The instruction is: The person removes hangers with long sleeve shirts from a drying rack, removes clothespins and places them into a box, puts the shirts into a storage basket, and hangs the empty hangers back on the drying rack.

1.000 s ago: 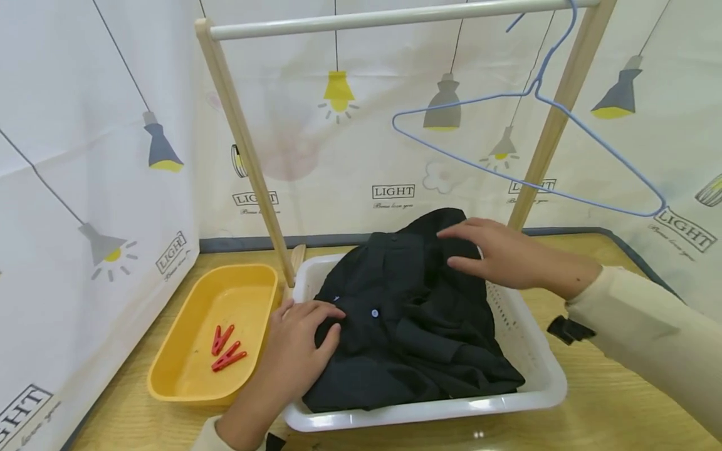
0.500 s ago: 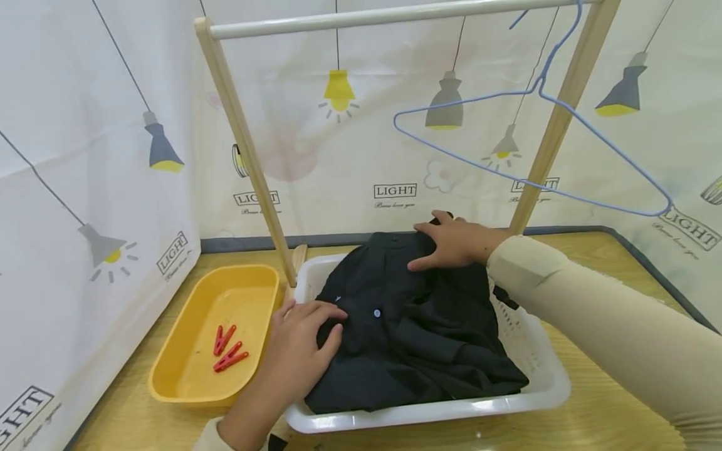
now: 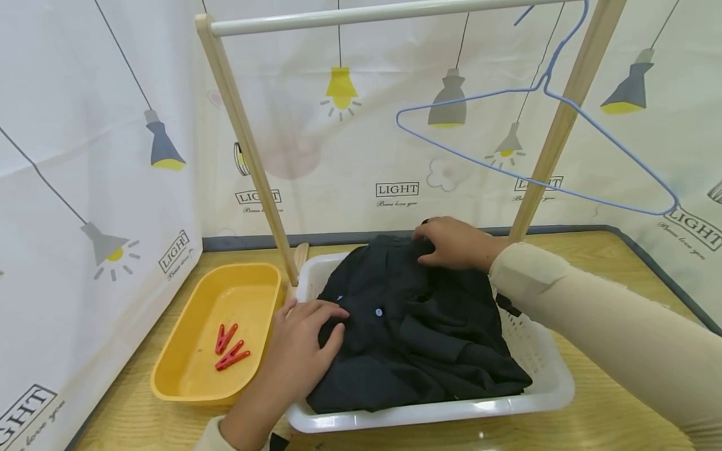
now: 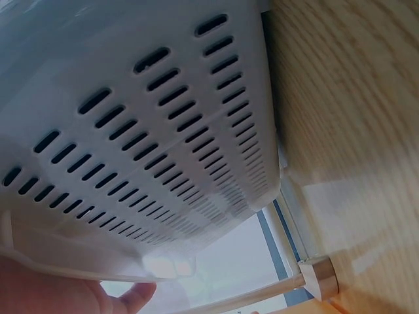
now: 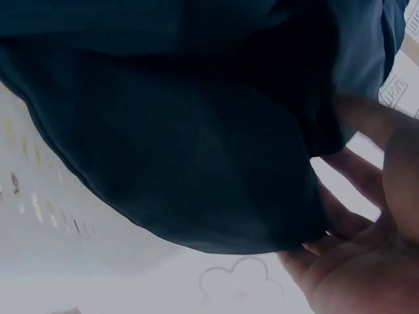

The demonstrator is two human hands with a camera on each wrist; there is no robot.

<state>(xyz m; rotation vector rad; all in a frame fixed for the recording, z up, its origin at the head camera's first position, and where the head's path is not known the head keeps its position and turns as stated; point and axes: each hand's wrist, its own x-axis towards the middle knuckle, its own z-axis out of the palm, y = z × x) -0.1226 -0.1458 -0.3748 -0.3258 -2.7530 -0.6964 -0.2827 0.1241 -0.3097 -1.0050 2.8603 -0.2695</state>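
Note:
A black shirt (image 3: pixel 389 351) with a pale button lies bunched in the white basket (image 3: pixel 434 413). At the basket's left side, my left hand (image 3: pixel 304 341) rests over the rim, its bent fingers reaching onto the shirt. The left wrist view shows part of this hand (image 4: pixel 78 294) along the rim, beside the slotted wall. My right hand (image 3: pixel 459 244) holds the shirt's far edge. In the right wrist view, the thumb of the right hand (image 5: pixel 360 255) is on the near side of the cloth and other fingers pass behind it.
A yellow tray (image 3: pixel 197 300) with two red clothespins (image 3: pixel 232 357) stands left of the basket. Behind the basket is a rack with a white bar (image 3: pixel 350 17) and wooden posts (image 3: pixel 248 150). A blue hanger (image 3: pixel 479 160) hangs at its right. A patterned backdrop encloses the table (image 3: pixel 620 376).
My right hand has moved left from above the shirt's right side to its far edge, and its fingers have closed on the cloth. The left hand has stayed put.

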